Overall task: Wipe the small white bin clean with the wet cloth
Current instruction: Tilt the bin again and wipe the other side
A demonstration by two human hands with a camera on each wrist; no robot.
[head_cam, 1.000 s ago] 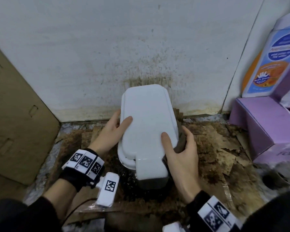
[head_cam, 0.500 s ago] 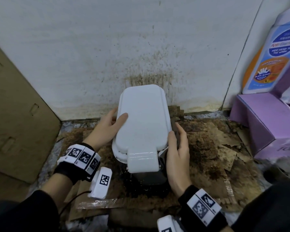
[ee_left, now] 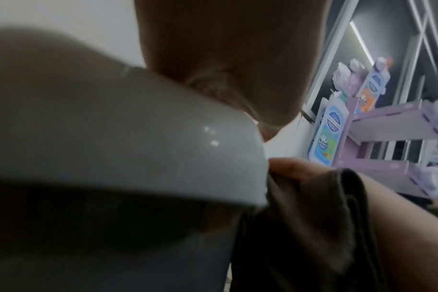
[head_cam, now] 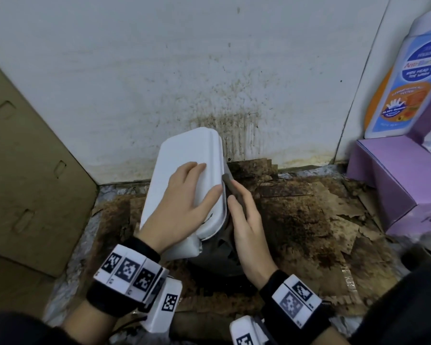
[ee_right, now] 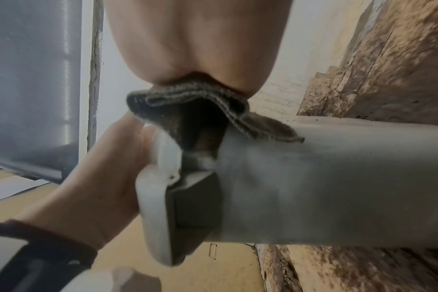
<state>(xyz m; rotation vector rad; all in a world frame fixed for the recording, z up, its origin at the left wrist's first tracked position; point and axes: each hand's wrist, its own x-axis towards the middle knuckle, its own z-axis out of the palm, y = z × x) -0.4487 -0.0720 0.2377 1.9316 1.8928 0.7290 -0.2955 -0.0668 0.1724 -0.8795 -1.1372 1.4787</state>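
The small white bin (head_cam: 184,155) stands on the floor by the wall, tipped to the left, lid closed; its grey body (ee_right: 312,177) shows in the right wrist view. My left hand (head_cam: 192,192) lies flat on the lid, fingers spread, thumb near the lid's right edge. My right hand (head_cam: 244,212) holds the dark grey wet cloth (head_cam: 230,185) against the bin's right side, just under the lid rim. The cloth (ee_right: 200,98) bunches out from under that hand. In the left wrist view the cloth (ee_left: 312,217) hangs beside the lid's edge (ee_left: 162,148).
A brown cardboard sheet (head_cam: 23,170) leans at the left. The white wall (head_cam: 234,125) behind the bin is spattered brown. Soiled, torn cardboard (head_cam: 309,220) covers the floor. A purple display box (head_cam: 393,175) with a bottle-shaped sign (head_cam: 406,83) stands at the right.
My left hand has moved from the bin's left side onto the top of the lid. The bin has tipped to the left. My right hand has slid further up the right side with the cloth.
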